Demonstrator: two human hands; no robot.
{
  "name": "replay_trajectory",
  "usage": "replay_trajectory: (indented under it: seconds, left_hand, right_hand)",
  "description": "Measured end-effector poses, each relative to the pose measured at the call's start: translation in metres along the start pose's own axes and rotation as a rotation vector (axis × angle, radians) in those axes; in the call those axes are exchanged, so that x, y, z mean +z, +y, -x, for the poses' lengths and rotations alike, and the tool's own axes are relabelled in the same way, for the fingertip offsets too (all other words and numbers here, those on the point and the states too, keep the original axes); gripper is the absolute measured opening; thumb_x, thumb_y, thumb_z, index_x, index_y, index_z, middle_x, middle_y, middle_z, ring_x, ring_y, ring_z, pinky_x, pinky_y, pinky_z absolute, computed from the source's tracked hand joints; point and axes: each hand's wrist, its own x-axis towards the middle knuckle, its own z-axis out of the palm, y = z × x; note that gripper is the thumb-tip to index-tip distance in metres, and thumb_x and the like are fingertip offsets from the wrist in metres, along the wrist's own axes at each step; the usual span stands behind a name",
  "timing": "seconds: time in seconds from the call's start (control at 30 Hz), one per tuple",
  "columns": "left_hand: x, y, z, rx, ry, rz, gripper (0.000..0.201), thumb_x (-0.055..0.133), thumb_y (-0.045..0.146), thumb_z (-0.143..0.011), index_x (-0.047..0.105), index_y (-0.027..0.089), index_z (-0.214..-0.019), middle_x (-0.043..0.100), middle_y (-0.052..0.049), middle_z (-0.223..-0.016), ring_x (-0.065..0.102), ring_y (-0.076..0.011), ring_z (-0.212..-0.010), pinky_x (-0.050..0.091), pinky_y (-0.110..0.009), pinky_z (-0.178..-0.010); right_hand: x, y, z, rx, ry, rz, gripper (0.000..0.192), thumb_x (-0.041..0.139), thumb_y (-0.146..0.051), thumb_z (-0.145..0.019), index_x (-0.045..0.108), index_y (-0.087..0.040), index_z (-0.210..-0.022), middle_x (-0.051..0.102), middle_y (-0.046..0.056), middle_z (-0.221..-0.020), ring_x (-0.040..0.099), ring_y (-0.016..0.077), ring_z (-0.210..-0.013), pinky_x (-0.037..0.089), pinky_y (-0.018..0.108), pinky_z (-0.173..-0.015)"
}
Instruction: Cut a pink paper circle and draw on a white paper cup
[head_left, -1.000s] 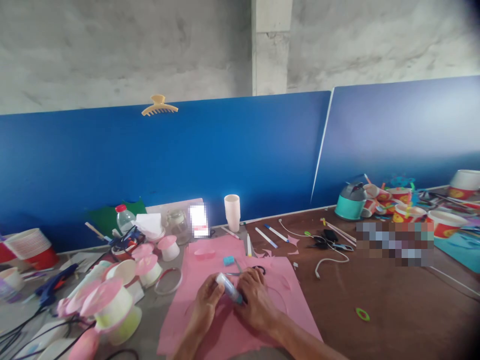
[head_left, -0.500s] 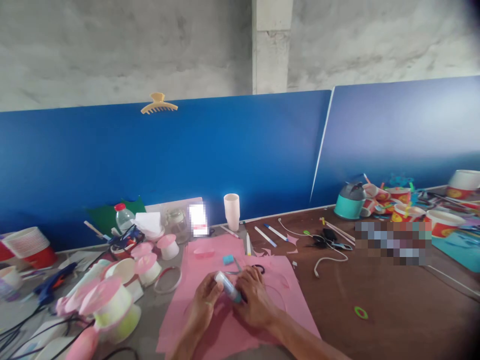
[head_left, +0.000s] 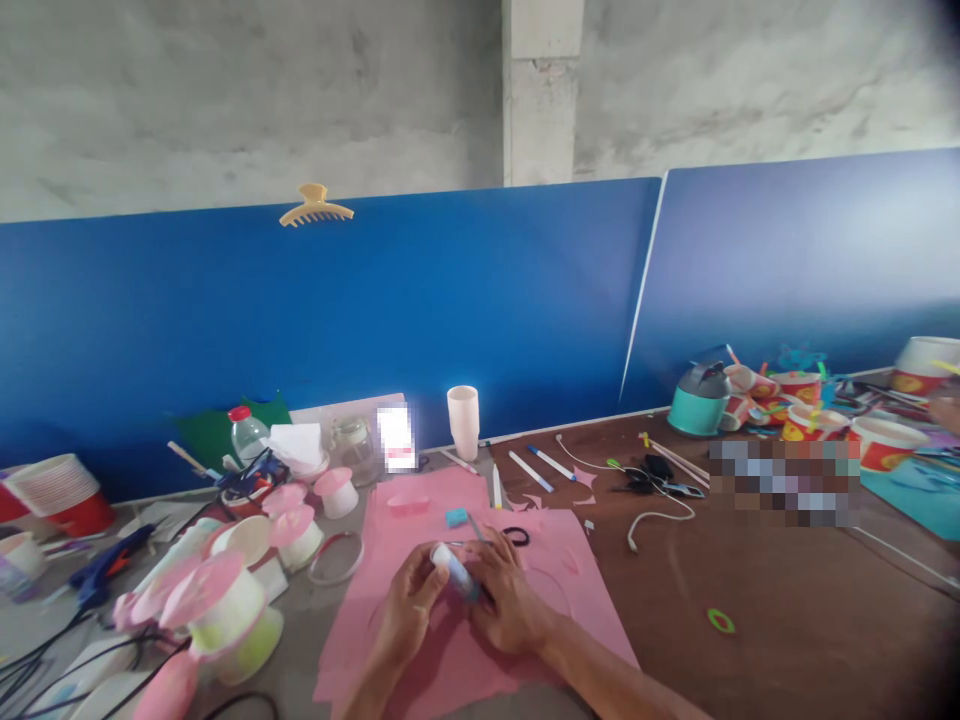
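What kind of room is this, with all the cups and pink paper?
Probably a craft workbench in a plain workshop. Both hands, left hand and right hand, hold a small glue tube over pink paper. Paper-cup flowers, scissors and pens lie before blue partition boards.

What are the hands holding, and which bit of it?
Both hands hold a small glue tube over the pink paper. The left hand pinches its white top end; the right hand wraps its lower end.

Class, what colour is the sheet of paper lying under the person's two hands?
Pink; the paper sheet shows best in the head view, beneath both hands.
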Motion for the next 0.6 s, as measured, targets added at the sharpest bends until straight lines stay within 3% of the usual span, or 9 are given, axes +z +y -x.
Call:
replay_trajectory:
  seconds: [0.1, 0.3, 0.5, 0.6]
  left_hand:
    - [0.0000, 0.0014, 0.0008, 0.007, -0.025, -0.017, 0.043, 0.077, 0.057, -0.075, 0.074, 0.018, -0.094, 0.078, -0.010, -0.093, 0.071, -0.0263, -0.091, 0.054, -0.035, -0.084]
    - [0.0054, 0.0039, 0.0036, 0.013, -0.032, -0.014, 0.043, 0.078, 0.056, -0.073, 0.075, 0.018, -0.093, 0.078, -0.010, -0.093, 0.070, -0.0257, -0.090, 0.054, -0.035, -0.085]
    - [0.0008, 0.0022, 0.0021, 0.004, -0.004, -0.006, 0.042, 0.078, 0.055, -0.073, 0.073, 0.018, -0.094, 0.078, -0.009, -0.091, 0.071, -0.0262, -0.090, 0.055, -0.034, -0.082]
    - [0.0017, 0.0004, 0.0027, 0.015, -0.040, -0.010, 0.040, 0.076, 0.053, -0.077, 0.073, 0.019, -0.096, 0.078, -0.010, -0.094, 0.071, -0.0259, -0.092, 0.055, -0.034, -0.085]
  right_hand:
    - [-0.0006, -0.0009, -0.0014, -0.037, -0.012, -0.043, 0.038, 0.057, -0.009, -0.066, 0.065, -0.026, -0.099, 0.067, 0.005, -0.117, 0.052, 0.0308, -0.120, 0.038, 0.049, -0.104]
    - [-0.0019, -0.0018, -0.0005, 0.105, 0.021, 0.070, 0.019, 0.065, -0.014, -0.065, 0.058, -0.023, -0.080, 0.065, 0.003, -0.086, 0.056, 0.0288, -0.096, 0.039, 0.052, -0.099]
    - [-0.0044, -0.0007, -0.0019, -0.024, -0.047, -0.040, 0.038, 0.062, -0.012, -0.066, 0.065, -0.025, -0.102, 0.068, 0.006, -0.118, 0.054, 0.0311, -0.118, 0.037, 0.050, -0.105]
    - [-0.0029, -0.0005, -0.0017, 0.025, -0.037, -0.046, 0.025, 0.060, -0.010, -0.066, 0.063, -0.024, -0.087, 0.070, 0.005, -0.103, 0.058, 0.0282, -0.108, 0.042, 0.045, -0.098]
